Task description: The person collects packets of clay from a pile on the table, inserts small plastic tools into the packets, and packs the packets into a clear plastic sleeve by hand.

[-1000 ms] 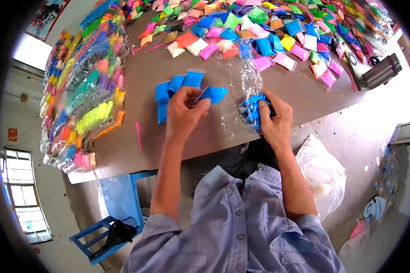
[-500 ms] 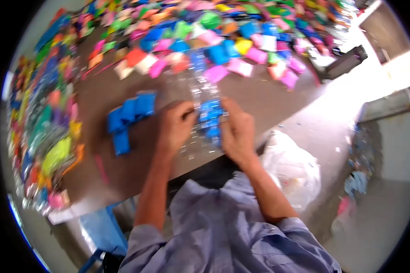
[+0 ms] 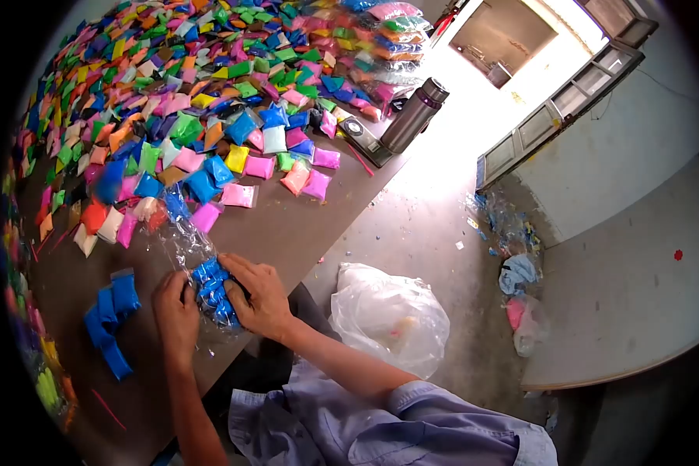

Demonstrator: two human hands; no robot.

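A clear plastic bag (image 3: pixel 188 237) lies on the brown table, with several blue packets (image 3: pixel 213 291) bunched in its near end. My right hand (image 3: pixel 258 297) is closed round the right side of this bunch. At the bunch's left side, my left hand (image 3: pixel 176 311) has its fingers bent against the bag; what they hold, if anything, is hidden. Left of my left hand lie several loose blue packets (image 3: pixel 115 299) in a bent row. The far end of the bag reaches the pile of coloured packets (image 3: pixel 186 128).
A steel flask (image 3: pixel 415 116) stands beside a small scale (image 3: pixel 363 138) at the table's right edge. Filled bags (image 3: pixel 400 39) are stacked at the back. On the floor sit a white plastic bag (image 3: pixel 388 314) and some litter (image 3: pixel 518 273).
The view has swung to the right. My left hand no longer holds a loose blue packet out at the left; it has come against the bag beside my right hand.
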